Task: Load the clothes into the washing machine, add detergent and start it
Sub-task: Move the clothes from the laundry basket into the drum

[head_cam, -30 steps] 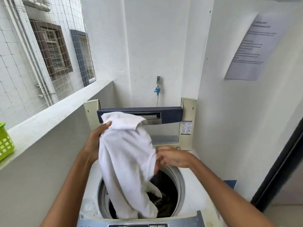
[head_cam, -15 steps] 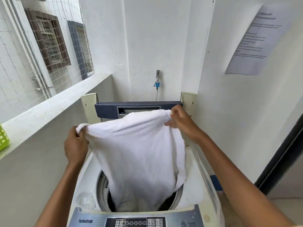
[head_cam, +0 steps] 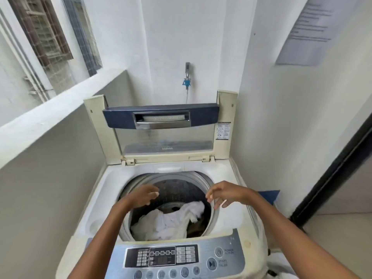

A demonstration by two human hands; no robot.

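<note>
A top-loading washing machine (head_cam: 104,200) stands in front of me with its lid (head_cam: 161,117) raised upright at the back. A white garment (head_cam: 171,220) lies crumpled inside the drum, on top of darker clothes (head_cam: 197,228). My left hand (head_cam: 143,196) hovers over the left side of the drum opening, fingers loosely curled, holding nothing. Over the drum's right rim, my right hand (head_cam: 223,195) hangs with relaxed fingers, also empty. The control panel (head_cam: 181,258) with its buttons runs along the near edge.
A concrete ledge (head_cam: 50,115) runs along the left. White walls close in behind and to the right, with a tap (head_cam: 187,75) above the lid and a paper notice (head_cam: 310,31) on the right wall. A dark door frame (head_cam: 332,172) stands at right.
Both hands held the white garment spread above the machine; now they have let go, and it lies in the drum. My hands have dropped to the drum opening, and the view tilted down.
</note>
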